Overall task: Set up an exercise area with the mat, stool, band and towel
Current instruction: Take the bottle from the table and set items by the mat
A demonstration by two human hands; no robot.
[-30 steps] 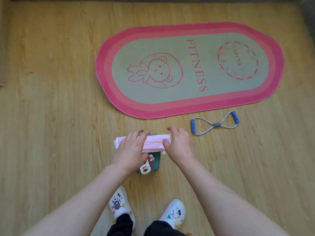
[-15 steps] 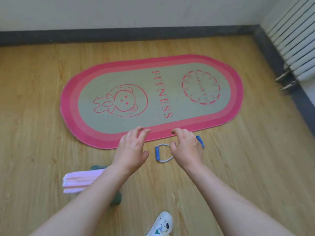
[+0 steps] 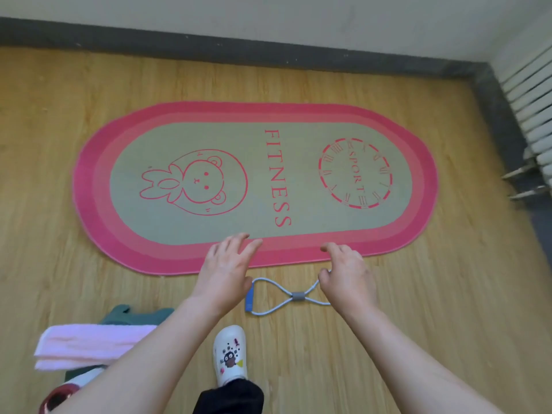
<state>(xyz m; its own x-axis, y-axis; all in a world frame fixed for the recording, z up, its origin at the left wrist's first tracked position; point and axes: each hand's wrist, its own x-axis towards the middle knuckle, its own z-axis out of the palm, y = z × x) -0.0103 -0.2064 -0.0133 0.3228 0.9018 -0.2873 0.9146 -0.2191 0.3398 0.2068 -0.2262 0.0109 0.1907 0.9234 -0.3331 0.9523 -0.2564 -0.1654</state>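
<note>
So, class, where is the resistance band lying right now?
In the head view, the resistance band lies on the wooden floor between both hands, just in front of the mat.

both forearms extend forward, bare, converging slightly. left hand (image 3: 224, 271): palm down, fingers loosely spread and extended, holding nothing. right hand (image 3: 348, 279): palm down, fingers curled downward, thumb tucked inward; whether it grips anything cannot be determined.
</note>
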